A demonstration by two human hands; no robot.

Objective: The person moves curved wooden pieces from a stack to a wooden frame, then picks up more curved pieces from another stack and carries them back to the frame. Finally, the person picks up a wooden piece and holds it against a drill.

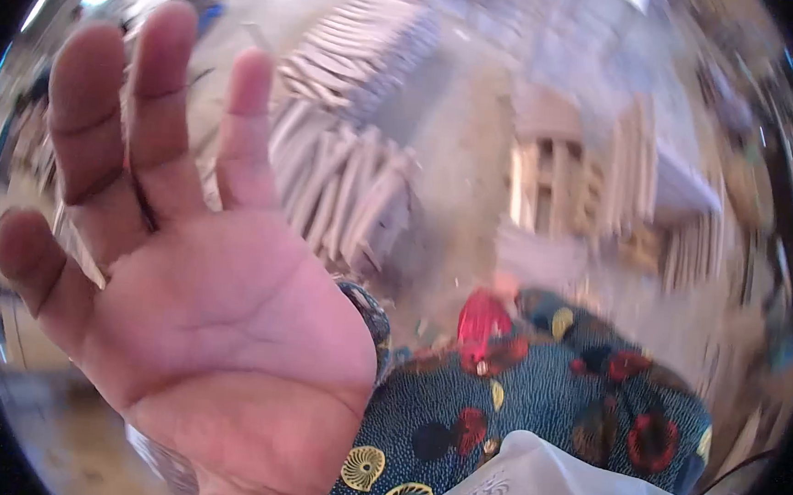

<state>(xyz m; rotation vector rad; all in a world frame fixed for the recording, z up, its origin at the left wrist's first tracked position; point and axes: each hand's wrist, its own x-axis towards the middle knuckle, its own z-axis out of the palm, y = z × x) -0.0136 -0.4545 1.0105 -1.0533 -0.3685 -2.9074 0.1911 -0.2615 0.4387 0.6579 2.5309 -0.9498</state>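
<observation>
My left hand (235, 319) is raised close to the camera, palm toward me, and fills much of the left side. Its fingers are spread, and nothing lies in the palm. Dark lines mark the skin at the base of the fingers. Beside and behind it is dark patterned clothing (552, 396) with red and yellow motifs. White embroidered cloth (545, 492) lies over that clothing at the lower right. A bright red item (483, 325), too blurred to name, shows at the clothing's upper edge. My right hand does not show.
Blurred stacks of pale, long pieces (364, 48) stand on the floor (475, 115) ahead. Another bundle of long pieces (337, 184) is nearer, partly behind my hand. To the right are a wooden frame-like structure (553, 185) and upright slats (632, 163).
</observation>
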